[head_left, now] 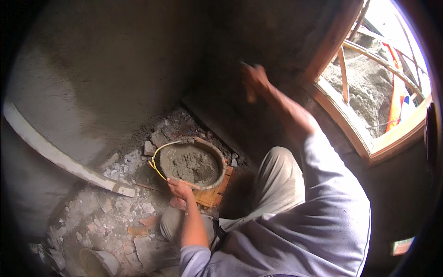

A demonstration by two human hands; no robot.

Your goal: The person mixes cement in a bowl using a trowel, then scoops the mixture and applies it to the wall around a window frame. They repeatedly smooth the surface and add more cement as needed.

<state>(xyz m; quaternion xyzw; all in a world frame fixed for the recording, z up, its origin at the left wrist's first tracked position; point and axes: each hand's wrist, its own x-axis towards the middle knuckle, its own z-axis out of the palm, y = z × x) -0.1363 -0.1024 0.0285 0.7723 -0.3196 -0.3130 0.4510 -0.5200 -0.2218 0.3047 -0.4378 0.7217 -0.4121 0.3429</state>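
A round bucket of wet grey mortar sits on the rubble floor, its yellow handle lowered to the left side. My left hand is closed on the bucket's near rim. Up against the dark wall, my right hand is closed round what looks like a trowel. Its brownish handle sticks out below the fist, and a pale tip shows above; most of the blade is lost in shadow.
Under the bucket lies an orange slatted piece. A long pale straightedge leans along the left wall. Broken rubble and an overturned pale bucket lie at lower left. A wooden window frame stands at right.
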